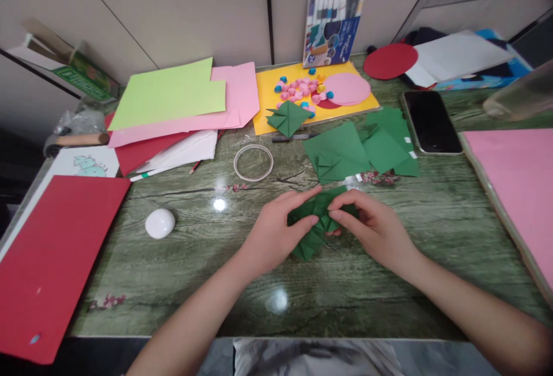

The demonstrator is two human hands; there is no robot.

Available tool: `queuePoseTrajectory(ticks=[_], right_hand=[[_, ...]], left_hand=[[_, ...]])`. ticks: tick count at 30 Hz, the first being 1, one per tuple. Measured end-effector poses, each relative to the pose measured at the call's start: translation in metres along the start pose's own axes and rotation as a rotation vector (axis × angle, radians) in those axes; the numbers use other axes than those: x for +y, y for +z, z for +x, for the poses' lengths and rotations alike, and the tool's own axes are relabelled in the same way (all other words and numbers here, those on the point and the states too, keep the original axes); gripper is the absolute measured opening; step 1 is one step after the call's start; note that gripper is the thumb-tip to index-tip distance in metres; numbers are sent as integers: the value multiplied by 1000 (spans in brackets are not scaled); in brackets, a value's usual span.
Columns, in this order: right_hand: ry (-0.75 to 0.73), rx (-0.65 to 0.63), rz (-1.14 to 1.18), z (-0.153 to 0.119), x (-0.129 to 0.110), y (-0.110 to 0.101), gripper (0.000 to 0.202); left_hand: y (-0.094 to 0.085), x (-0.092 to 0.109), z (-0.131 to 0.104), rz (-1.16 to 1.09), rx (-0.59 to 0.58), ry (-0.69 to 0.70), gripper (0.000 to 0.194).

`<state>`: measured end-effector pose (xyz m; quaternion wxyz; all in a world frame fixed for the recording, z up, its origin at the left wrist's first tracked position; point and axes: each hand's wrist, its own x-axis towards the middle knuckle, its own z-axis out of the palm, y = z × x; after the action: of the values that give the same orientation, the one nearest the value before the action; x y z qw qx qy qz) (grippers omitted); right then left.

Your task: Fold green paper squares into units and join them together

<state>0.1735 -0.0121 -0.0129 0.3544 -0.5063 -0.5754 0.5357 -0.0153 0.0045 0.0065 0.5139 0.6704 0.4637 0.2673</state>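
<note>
A folded dark green paper piece (309,245) is between my two hands above the table. My left hand (276,223) grips its left side, thumb on top and forefinger stretched along the far edge. My right hand (374,223) pinches its right part between thumb and forefinger. The fingers partly cover the folds. Just beyond lie green paper sheets (343,143), with a small folded piece on the nearest one. Another folded green paper shape (288,118) rests at the front edge of a yellow sheet (263,117).
A tape ring (253,163) and a white egg-shaped object (160,223) lie to the left. Red card (56,255) covers the left edge. A phone (432,121) and pink paper (518,174) are at right. A marker box (332,36) stands at the back.
</note>
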Motion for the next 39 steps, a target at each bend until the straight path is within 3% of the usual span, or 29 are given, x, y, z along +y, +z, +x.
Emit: queuePoseTrajectory(ticks=[39], right_hand=[[-11, 80, -131, -6, -2, 6, 7]], left_hand=[[5, 2, -2, 85, 27, 20, 40]])
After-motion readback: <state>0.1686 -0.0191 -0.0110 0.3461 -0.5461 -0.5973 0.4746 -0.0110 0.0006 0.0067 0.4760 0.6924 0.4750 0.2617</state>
